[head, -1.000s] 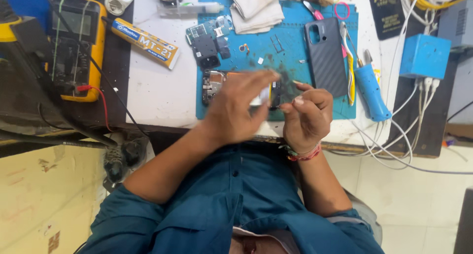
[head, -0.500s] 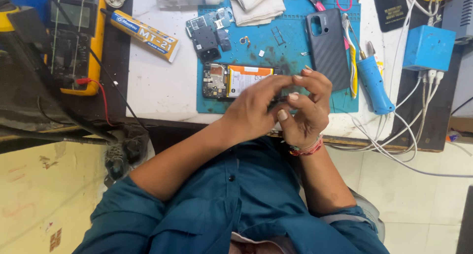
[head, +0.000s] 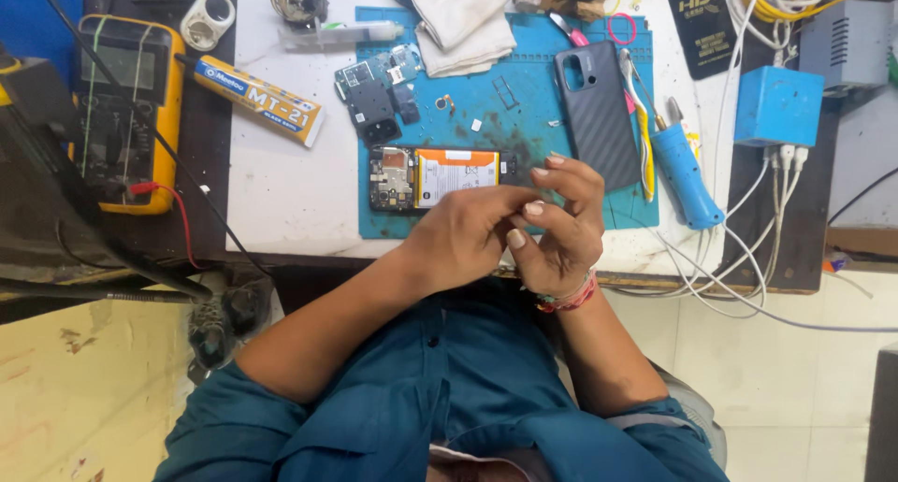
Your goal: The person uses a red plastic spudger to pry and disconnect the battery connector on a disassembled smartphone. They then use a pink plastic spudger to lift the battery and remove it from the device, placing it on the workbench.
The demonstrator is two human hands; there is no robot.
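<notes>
The fingers [head: 524,211] of both hands are meeting just above the near edge of the blue mat [head: 524,117], tips pressing together as if pinching something tiny; whether anything is actually lying between them I cannot tell, since it is too small or hidden. The left hand [head: 463,239] is curling in from the left, its fingers closing toward the right hand [head: 561,225], which is standing slightly more open, index and middle fingers arching upward.

The opened phone [head: 440,176], with its circuit board and orange-labelled battery showing, is lying on the mat just beyond the fingertips, away from the body, its long axis running left to right across the worktop [head: 281,183]. The left hand is sitting nearer to it, almost overlapping its near edge; the right hand is hanging off its right end.

Further out, a dark ribbed phone cover [head: 599,108] is resting to the right, a blue-handled tool [head: 687,178] beyond that, a white cloth [head: 463,19] at the far edge, and a yellow multimeter [head: 126,113] far to the left.

Compared with a second ago, the hands have drawn back toward the body, uncovering the phone that they were then partly hiding.
</notes>
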